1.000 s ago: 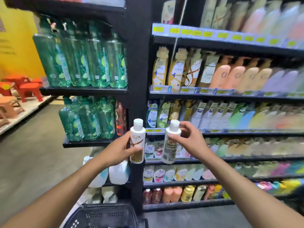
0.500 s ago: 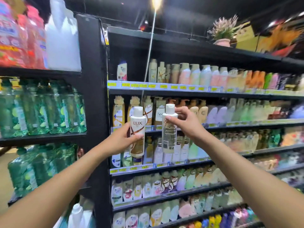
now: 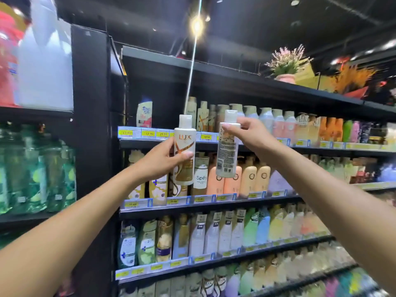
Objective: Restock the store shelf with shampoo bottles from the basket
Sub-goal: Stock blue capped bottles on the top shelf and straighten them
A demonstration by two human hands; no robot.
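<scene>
My left hand (image 3: 162,159) grips a white and gold LUX shampoo bottle (image 3: 184,151) round its middle, label facing me. My right hand (image 3: 246,133) pinches a second white bottle (image 3: 227,151) near its cap, back label toward me. Both bottles are upright, side by side, in front of the top stocked shelf (image 3: 214,142). That shelf has a gap between a lone red and white bottle (image 3: 144,111) at its left end and a row of matching gold bottles (image 3: 202,115). The basket is out of view.
Black shelving holds rows of shampoo bottles on several tiers below, with yellow price tags (image 3: 147,132) along the edges. A black upright post (image 3: 92,125) divides this bay from green bottles (image 3: 36,172) on the left. A potted plant (image 3: 287,65) sits on top.
Both hands have lifted the two bottles from waist-level shelves up to the top stocked shelf. My view has tilted upward, and the basket has dropped out of sight.
</scene>
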